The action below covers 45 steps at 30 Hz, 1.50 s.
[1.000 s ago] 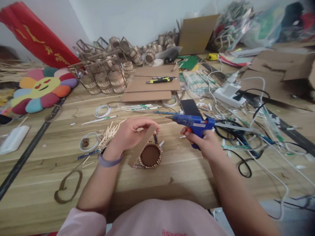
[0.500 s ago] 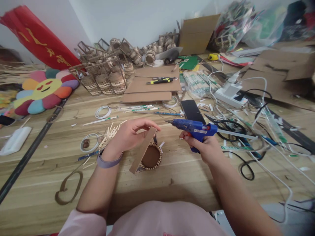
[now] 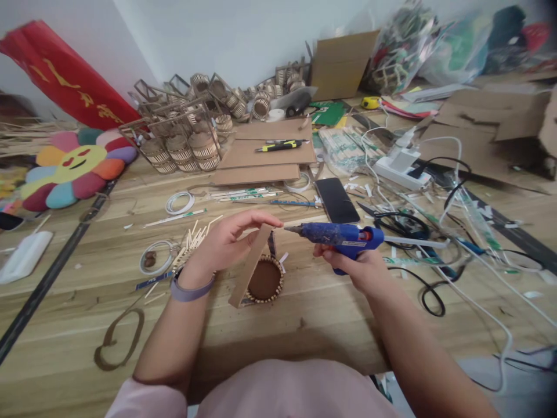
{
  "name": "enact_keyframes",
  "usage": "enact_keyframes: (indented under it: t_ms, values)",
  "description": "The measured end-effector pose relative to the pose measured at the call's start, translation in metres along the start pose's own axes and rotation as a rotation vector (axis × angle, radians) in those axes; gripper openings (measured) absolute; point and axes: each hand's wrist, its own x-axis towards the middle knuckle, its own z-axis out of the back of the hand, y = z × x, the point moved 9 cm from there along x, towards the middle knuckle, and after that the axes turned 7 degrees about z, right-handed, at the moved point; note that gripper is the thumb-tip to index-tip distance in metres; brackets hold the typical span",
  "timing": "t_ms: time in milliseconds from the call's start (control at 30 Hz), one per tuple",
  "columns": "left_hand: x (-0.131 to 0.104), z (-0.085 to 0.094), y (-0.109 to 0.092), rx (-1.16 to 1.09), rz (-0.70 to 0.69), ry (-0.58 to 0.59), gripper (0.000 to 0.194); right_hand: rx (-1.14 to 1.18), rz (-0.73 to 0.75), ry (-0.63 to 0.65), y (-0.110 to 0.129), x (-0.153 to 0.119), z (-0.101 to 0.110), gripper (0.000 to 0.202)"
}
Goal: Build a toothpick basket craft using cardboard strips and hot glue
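Note:
A small round basket [image 3: 265, 280] with a brown base and a rim of short sticks stands near the table's front. Along its left side leans a cardboard strip [image 3: 249, 270], whose upper end my left hand [image 3: 230, 241] pinches between thumb and fingers. My right hand [image 3: 359, 264] is wrapped round the handle of a blue glue gun [image 3: 333, 233] with a white glue stick in its back. The gun's nozzle points left, close to my left fingertips and the strip's top end; whether it touches cannot be made out.
Behind lie a black phone [image 3: 336, 200], cardboard sheets [image 3: 265, 154] with a yellow-black cutter [image 3: 281, 146], and finished baskets [image 3: 204, 148]. A power strip [image 3: 402, 173] and loose cables are at right. A cup of sticks [image 3: 191, 247] stands by my left wrist.
My right hand has brought the glue gun a little left and down, its nozzle now close to my left fingertips. My left hand still holds the strip. The whole view has shifted slightly.

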Motion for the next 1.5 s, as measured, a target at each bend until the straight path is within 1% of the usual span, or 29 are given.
enact_keyframes:
  t_ms: [167, 333, 467, 667, 767, 867, 933, 1033, 1100, 1200, 1267, 1333, 1367, 1433, 1500]
  values:
    - [0.000, -0.001, 0.000, 0.032, 0.014, -0.009, 0.020, 0.023, 0.009, 0.045, 0.002, 0.000, -0.002, 0.023]
    - [-0.001, -0.002, -0.001, 0.063, 0.009, -0.032, 0.021, 0.090, -0.020, 0.025, -0.001, 0.000, -0.002, 0.023]
    - [-0.001, -0.001, 0.000, 0.093, 0.040, -0.049, 0.019, 0.118, -0.028, 0.016, -0.002, 0.001, -0.001, 0.020]
    - [-0.001, -0.005, -0.005, 0.152, 0.101, -0.036, 0.012, 0.130, -0.001, 0.025, -0.001, 0.000, 0.000, 0.016]
    - [-0.002, -0.005, -0.008, 0.184, 0.124, -0.048, 0.013, 0.149, 0.014, 0.034, -0.001, 0.000, -0.001, 0.013]
    - [-0.004, -0.008, -0.008, 0.190, 0.141, -0.011, 0.016, 0.162, -0.005, 0.027, 0.000, 0.000, -0.001, 0.014]
    - [-0.005, -0.011, -0.007, 0.146, 0.155, 0.019, 0.019, 0.164, -0.019, 0.024, 0.001, 0.001, -0.002, 0.017]
    - [-0.007, -0.014, -0.002, 0.012, 0.174, 0.047, 0.025, 0.164, -0.036, 0.035, 0.001, 0.000, -0.004, 0.021]
    - [-0.008, -0.014, 0.000, -0.077, 0.194, 0.039, 0.030, 0.161, -0.050, 0.051, -0.002, -0.001, -0.005, 0.023]
    - [-0.009, -0.012, 0.002, -0.114, 0.240, -0.006, 0.029, 0.179, -0.052, 0.068, -0.004, -0.004, -0.005, 0.024]
    - [-0.009, -0.011, 0.005, -0.144, 0.307, -0.036, 0.033, 0.213, -0.055, 0.066, -0.004, -0.005, -0.005, 0.026]
    - [-0.010, -0.010, 0.013, -0.230, 0.405, -0.070, 0.042, 0.249, -0.073, 0.064, -0.004, -0.004, -0.004, 0.032]
    - [-0.012, -0.010, 0.018, -0.277, 0.450, -0.087, 0.043, 0.266, -0.083, 0.068, -0.003, -0.003, -0.004, 0.034]
    - [-0.014, -0.011, 0.028, -0.330, 0.498, -0.092, 0.038, 0.299, -0.102, 0.091, 0.000, 0.000, -0.004, 0.038]
    - [-0.016, -0.015, 0.034, -0.324, 0.492, -0.049, 0.031, 0.316, -0.121, 0.137, 0.004, 0.003, -0.004, 0.039]
